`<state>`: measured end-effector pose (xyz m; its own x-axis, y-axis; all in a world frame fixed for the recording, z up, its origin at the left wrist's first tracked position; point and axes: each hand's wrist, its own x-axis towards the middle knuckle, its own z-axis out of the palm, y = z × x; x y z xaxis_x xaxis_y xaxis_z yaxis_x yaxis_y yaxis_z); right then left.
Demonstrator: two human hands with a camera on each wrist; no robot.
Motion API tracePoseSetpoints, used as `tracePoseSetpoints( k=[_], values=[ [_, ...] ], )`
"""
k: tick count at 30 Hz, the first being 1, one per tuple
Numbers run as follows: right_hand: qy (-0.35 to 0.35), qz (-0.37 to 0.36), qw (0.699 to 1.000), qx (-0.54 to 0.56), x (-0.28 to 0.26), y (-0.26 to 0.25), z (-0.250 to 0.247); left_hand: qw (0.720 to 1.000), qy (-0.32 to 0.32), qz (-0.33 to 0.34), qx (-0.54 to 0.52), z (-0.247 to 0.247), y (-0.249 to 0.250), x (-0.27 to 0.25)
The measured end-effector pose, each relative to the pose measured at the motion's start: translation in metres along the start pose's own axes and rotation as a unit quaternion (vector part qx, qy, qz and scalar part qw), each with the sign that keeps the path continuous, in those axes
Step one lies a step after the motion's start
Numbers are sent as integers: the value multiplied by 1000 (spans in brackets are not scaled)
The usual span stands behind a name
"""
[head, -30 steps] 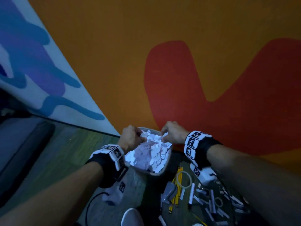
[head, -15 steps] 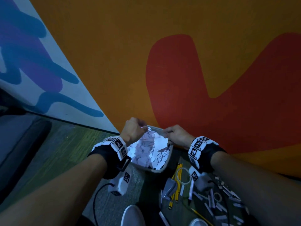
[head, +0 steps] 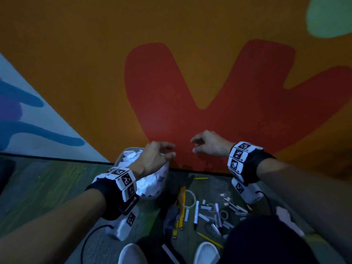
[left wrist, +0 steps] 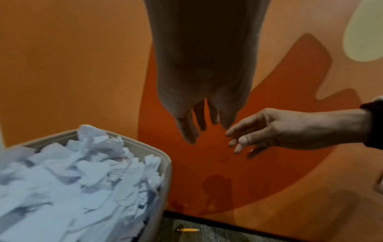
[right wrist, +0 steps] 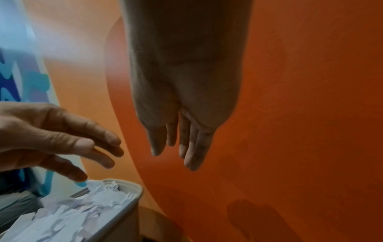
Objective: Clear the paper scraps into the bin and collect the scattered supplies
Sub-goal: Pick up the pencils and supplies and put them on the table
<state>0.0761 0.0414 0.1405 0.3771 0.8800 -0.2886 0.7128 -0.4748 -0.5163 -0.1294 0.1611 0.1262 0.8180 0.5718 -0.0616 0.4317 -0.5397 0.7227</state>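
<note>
A grey bin (head: pixel 131 149) (left wrist: pixel 157 157) (right wrist: pixel 132 190) stands on the floor against the orange wall, heaped with white paper scraps (head: pixel 152 183) (left wrist: pixel 78 180) (right wrist: pixel 78 211). My left hand (head: pixel 160 155) (left wrist: pixel 199 129) (right wrist: pixel 78 147) hovers over the bin's right side with relaxed fingers and holds nothing. My right hand (head: pixel 202 143) (left wrist: pixel 244 139) (right wrist: pixel 182 150) hangs to the right of the bin, fingers loose and empty. Yellow pencils (head: pixel 181 206), white markers (head: pixel 196 212) and tape rings (head: pixel 188 199) lie scattered on the floor below.
One pencil (head: pixel 200 178) (left wrist: pixel 188 230) lies by the wall base. My white shoes (head: pixel 133 254) and a dark knee (head: pixel 266 241) fill the bottom of the head view. A cable (head: pixel 89 239) runs under the left arm. Carpet stretches left of the bin.
Both hands have lifted off the paper heap in the bin and moved up and right, fingers spreading loose. The head view has tilted down, showing more of the supplies.
</note>
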Motion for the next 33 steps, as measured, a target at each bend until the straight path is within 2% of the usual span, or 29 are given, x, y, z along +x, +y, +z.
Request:
tracePoseSetpoints(
  k=[3,7,12,16,18,20,22,24,25,26,29,31,33],
  values=[
    [25,35,999,25,-38,46,-11,999,-43,12,-1,40,23,11],
    [23,88,994,56,-84,111,-1,994,-109,14,-11,103,48,27],
    [12,167,982,90,-122,202,35,979,-202,5,-21,197,65,40],
    [1,221,968,115,-146,278,69,950,-304,-10,-72,277,60,61],
    [0,266,953,148,-157,312,95,940,-339,-3,-48,314,54,71],
    [14,302,937,178,-165,344,129,938,-346,31,11,349,43,78],
    [23,325,925,197,-175,364,160,922,-353,109,115,372,35,78],
    [39,324,918,227,-179,373,182,913,-363,135,131,398,32,79],
    [56,319,918,227,-180,376,191,895,-370,181,170,407,26,79],
    [63,318,918,228,-179,384,203,888,-389,187,157,421,23,79],
    [32,352,924,146,-172,393,224,864,-406,235,180,449,16,72],
    [49,370,920,115,-167,394,234,865,-396,243,190,464,16,68],
    [70,378,917,102,-163,394,244,854,-375,263,245,473,16,64]
  ],
)
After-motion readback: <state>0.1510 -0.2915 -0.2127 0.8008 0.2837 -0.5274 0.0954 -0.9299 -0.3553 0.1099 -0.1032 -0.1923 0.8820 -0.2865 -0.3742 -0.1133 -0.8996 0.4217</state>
